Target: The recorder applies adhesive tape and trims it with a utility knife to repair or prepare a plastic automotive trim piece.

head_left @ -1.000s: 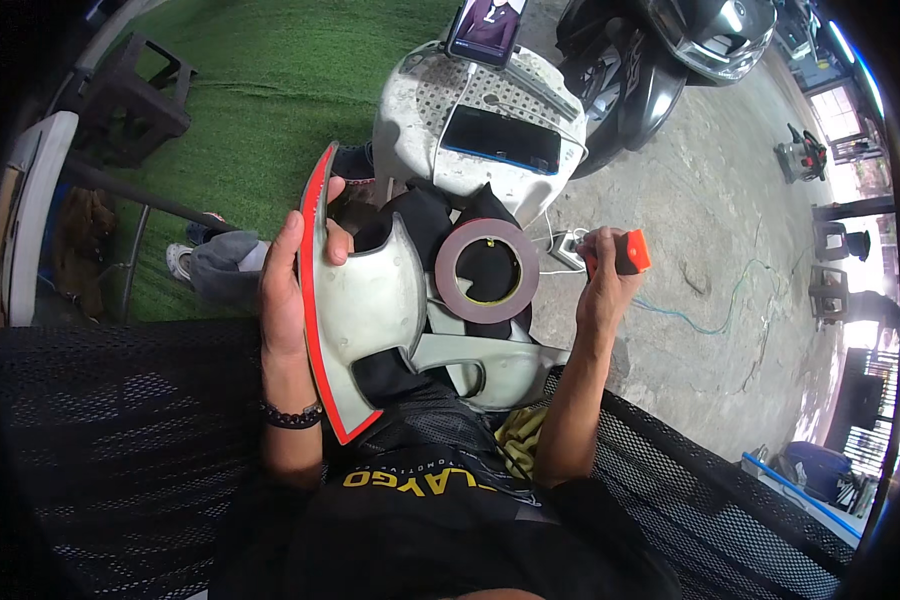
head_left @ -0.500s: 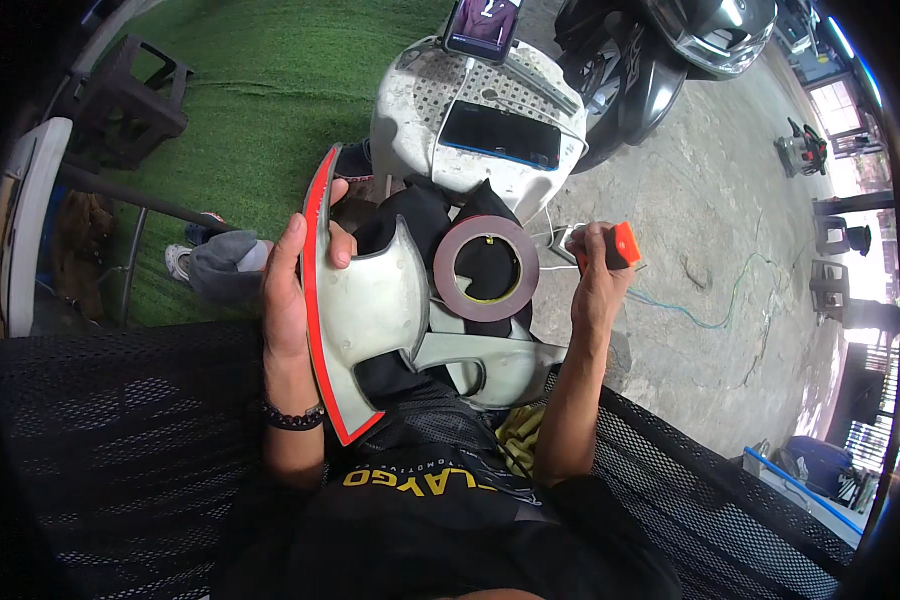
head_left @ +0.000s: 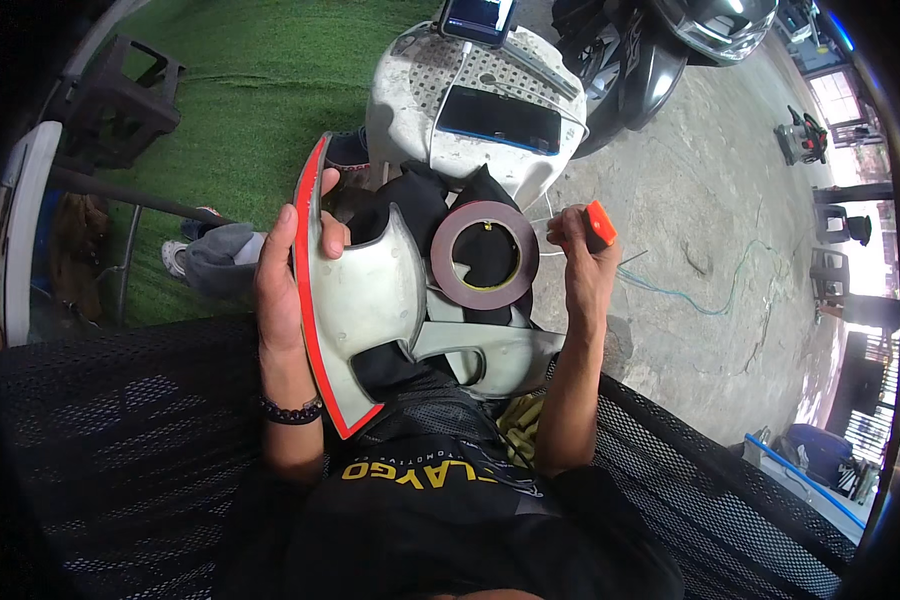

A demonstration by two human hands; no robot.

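Note:
My left hand grips a curved, pale grey plastic panel by its left side, thumb outside and fingers over the edge. A strip of red-faced tape runs down the panel's long outer edge and around its lower tip. My right hand, raised to the right, is closed around a tool with a bright orange end; its kind is mostly hidden. Between my hands, a large roll of maroon tape rests on my lap. Beneath it lies a second pale grey panel, partly behind my right forearm.
Ahead stands a white plastic stool bearing a dark phone, a propped phone and a white cable. A dark motorcycle is beyond it. Green turf lies left, concrete floor right. A yellowish cloth sits beside my right arm.
My right hand has moved slightly left and up with the orange-ended tool, turning it a little. My left hand and the panel have shifted slightly left. The propped phone's screen picture differs.

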